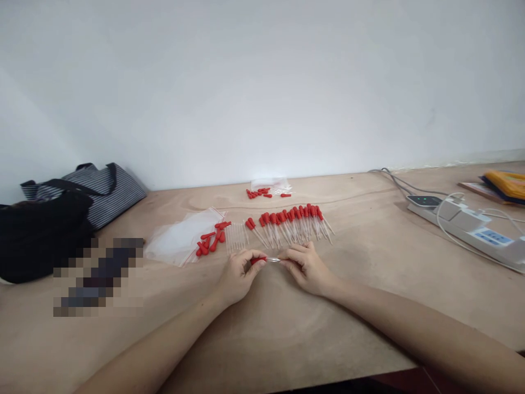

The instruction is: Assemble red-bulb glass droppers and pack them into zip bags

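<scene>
My left hand (241, 273) pinches a red rubber bulb (257, 260) between thumb and fingers. From the bulb a clear dropper tube (273, 259) runs to the right, where my right hand (307, 269) grips its other end. The tube's far tip is hidden in the right fingers. Just beyond my hands lies a row of red-topped droppers (293, 224), bulbs pointing away from me. Left of that row are several bare clear tubes (235, 236) side by side. Loose red bulbs (213, 239) lie in a small heap beside them.
Clear plastic bags (176, 236) lie left of the loose bulbs. Near the wall are more bulbs (257, 192) and another bag (268, 184). A striped bag (118, 191) and black cloth (41, 235) stand left; a white power strip (471, 230) with cables lies right.
</scene>
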The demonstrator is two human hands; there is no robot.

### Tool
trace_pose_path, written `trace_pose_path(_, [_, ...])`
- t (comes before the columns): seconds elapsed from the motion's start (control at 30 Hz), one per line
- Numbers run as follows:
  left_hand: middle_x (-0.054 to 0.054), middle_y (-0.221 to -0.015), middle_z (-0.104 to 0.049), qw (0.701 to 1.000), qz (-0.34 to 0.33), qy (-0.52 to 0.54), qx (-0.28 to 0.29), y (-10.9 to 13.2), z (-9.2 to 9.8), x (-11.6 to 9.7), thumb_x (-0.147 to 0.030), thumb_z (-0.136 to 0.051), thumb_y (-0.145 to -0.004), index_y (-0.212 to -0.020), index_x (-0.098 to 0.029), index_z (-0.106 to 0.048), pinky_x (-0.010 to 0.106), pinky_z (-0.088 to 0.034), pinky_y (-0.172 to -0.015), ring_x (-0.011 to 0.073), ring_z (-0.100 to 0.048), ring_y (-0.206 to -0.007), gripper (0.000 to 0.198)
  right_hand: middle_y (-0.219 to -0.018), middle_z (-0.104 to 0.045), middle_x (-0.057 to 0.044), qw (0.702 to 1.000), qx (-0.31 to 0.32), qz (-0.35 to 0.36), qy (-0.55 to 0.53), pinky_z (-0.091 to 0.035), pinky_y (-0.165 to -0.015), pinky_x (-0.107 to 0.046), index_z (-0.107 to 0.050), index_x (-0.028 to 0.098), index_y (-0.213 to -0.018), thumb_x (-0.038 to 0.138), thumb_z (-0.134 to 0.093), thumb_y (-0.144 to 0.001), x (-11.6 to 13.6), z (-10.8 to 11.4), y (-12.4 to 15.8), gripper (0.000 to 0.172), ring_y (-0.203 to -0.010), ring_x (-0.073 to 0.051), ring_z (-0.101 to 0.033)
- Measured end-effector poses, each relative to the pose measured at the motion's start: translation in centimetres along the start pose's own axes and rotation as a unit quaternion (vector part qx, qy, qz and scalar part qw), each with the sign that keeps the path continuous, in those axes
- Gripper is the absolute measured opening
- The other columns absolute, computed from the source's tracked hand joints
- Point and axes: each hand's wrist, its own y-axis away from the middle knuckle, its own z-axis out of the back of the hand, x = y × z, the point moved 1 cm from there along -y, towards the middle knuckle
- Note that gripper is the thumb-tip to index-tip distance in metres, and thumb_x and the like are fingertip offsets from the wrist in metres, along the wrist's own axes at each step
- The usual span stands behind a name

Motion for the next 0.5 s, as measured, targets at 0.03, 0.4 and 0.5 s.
trace_pose_path(0.03, [0.001, -0.075, -0.063, 1.0, 0.0, -0.004, -0.001, 0.03, 0.01, -0.02, -0.031, -0.049, -0.08, -0.083, -0.019, -0.062, 0.03, -0.045, -0.069, 0.0155, -0.058, -0.071, 0.018, -0.077, -0.06, 0.0, 1.0, -0.004, 0.005, 0.001, -0.025, -0.071, -0.029, -0.057, 0.019, -0.085, 0.019, -0.041, -0.085, -0.03, -0.09, 0.03, 0.016, -0.072, -0.012, -0.053])
trace_pose_path(0.4, [-0.001, -0.068, -0.063, 0.995, -0.063, -0.081, -0.022, 0.5, -0.03, -0.18, -0.03, -0.051, -0.079, -0.078, -0.02, -0.061, 0.037, -0.035, -0.078, 0.0152, -0.056, -0.067, 0.014, -0.071, -0.057, -0.002, 0.994, -0.004, 0.077, 0.072, -0.022, -0.07, -0.03, -0.059, 0.017, -0.084, 0.017, -0.037, -0.084, 0.04, -0.1, -0.16, 0.022, -0.063, -0.012, -0.045])
trace_pose_path(0.5, [-0.001, -0.067, -0.063, 0.992, -0.08, -0.089, -0.031, 0.66, 0.0, -0.28, -0.031, -0.05, -0.08, -0.078, -0.021, -0.061, 0.038, -0.032, -0.081, 0.0152, -0.056, -0.068, 0.015, -0.07, -0.058, -0.002, 0.997, 0.012, 0.067, 0.043, -0.024, -0.069, -0.029, -0.057, 0.016, -0.082, 0.018, -0.038, -0.084, 0.32, 0.08, -0.36, 0.019, -0.061, -0.011, -0.047])
